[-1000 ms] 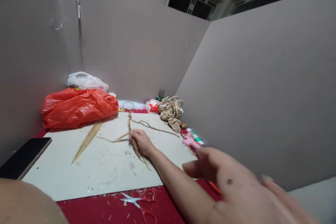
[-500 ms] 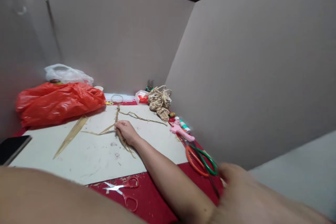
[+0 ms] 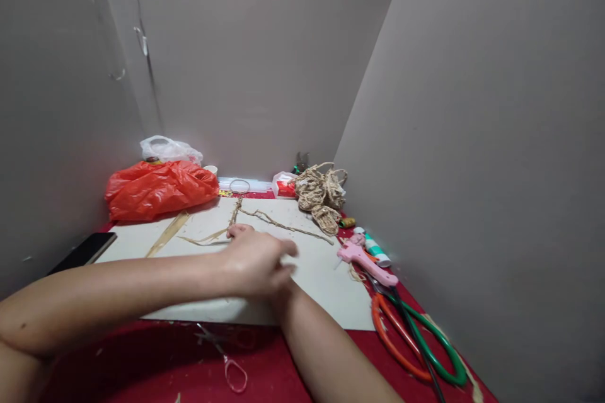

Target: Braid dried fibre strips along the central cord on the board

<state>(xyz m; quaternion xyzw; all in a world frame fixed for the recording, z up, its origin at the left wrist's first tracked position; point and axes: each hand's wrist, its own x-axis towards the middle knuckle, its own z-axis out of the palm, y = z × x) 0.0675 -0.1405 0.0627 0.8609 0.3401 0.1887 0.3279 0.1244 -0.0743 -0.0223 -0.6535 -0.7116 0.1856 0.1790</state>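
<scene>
Thin dried straw strands [image 3: 283, 227] lie crossed on a white board [image 3: 326, 289] over a red cloth. My right arm reaches in from the bottom. My right hand [image 3: 235, 231] is mostly hidden; only its fingertips show, on the strands where they cross. My left arm comes across from the left. My left hand [image 3: 258, 261] hovers on top of the right hand, fingers loosely apart and slightly blurred, with nothing visible in it. A flat straw blade [image 3: 165, 236] lies on the board to the left.
A pink glue gun [image 3: 366, 261] and orange and green loops [image 3: 416, 346] lie to the right. Small scissors [image 3: 227, 359] lie near me. A red plastic bag [image 3: 161, 189], a woven straw pile [image 3: 321, 195] and a dark phone [image 3: 85, 250] surround the board. Grey partitions enclose the desk.
My left hand has swung from the near right, close to the camera, over to the middle and now covers my right hand. The right hand stayed on the strands. The view has shifted.
</scene>
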